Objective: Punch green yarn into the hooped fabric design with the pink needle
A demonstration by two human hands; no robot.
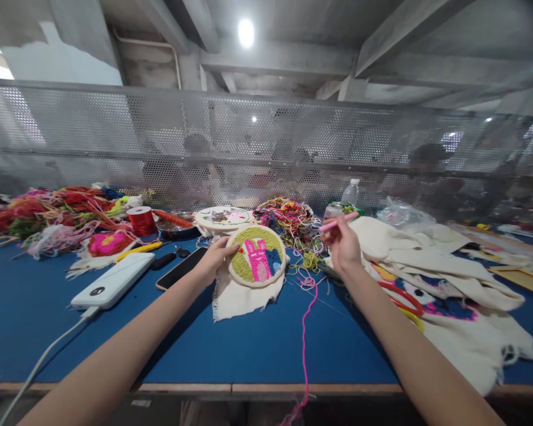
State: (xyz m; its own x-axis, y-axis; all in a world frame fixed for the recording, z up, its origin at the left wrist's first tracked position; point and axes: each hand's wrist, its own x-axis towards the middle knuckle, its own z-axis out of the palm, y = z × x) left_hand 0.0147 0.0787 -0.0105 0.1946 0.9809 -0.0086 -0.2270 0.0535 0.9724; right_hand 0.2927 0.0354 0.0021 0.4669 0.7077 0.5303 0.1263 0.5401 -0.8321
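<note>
My left hand [214, 258] grips the left rim of a round embroidery hoop [257, 255], tilted up off the blue table [231, 349]. The hoop's cloth shows a green field with a pink and blue figure, and loose cream fabric hangs below it. My right hand [343, 241] is raised to the right of the hoop and pinches a pink punch needle tool [337, 223]. A pink yarn strand [305, 331] trails from near the hoop down over the table's front edge.
A white power bank [114, 280] with cable and a dark phone [182, 267] lie left. A second hoop [222, 218], a red spool [142, 220], yarn tangles [288, 218] and a water bottle [350, 192] sit behind. Cream fabric [444, 278] covers the right. A perforated screen [266, 148] with people behind it.
</note>
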